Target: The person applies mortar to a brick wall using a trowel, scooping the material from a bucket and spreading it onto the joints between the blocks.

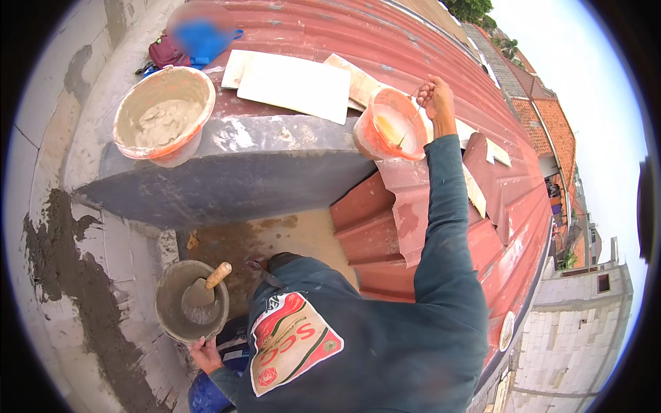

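Note:
My left hand [205, 354] grips the near rim of a grey mortar bucket [165, 299], fingers closed on its edge. Inside that bucket lies a trowel [200, 294], its wooden handle resting up against the rim and its blade in a little wet grey mix. My right arm is stretched far forward, and my right hand [435, 103] is closed around the wire handle of an orange bucket [372, 138]. Cloudy whitish liquid and something yellowish show in this bucket, which stands at the right end of a grey ledge [275, 141].
A larger bucket [127, 124] of grey mortar stands on the ledge's left end. White boards [296, 86] lie behind the ledge on the red corrugated roof [289, 27]. A block wall [124, 255] with smeared mortar rises at left. Loose bent roof sheets [406, 199] lie at right.

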